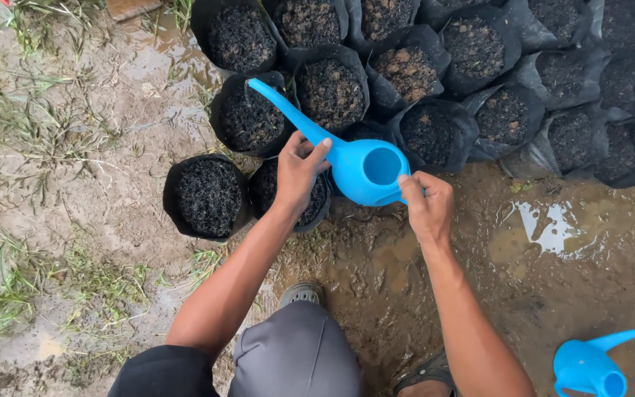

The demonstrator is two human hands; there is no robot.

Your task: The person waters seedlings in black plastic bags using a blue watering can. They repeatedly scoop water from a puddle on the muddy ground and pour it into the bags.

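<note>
Here black soil-filled grow bags [435,81] crowd around the held blue watering can [365,167].

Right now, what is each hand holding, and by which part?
Both hold the blue plastic watering can: the left hand grips the base of its long spout, the right hand its handle at the rear rim.

A second blue watering can [589,364] lies on the wet mud well to the right of and below the right hand [426,206], its spout pointing up and right. A shallow puddle [545,228] shines just right of that hand. Sparse grass [31,125] grows in the muddy ground [97,213] far left of the left hand [299,173]. A brown flat piece [134,7], cut off by the frame's top edge, sits well above and left of it.
</note>
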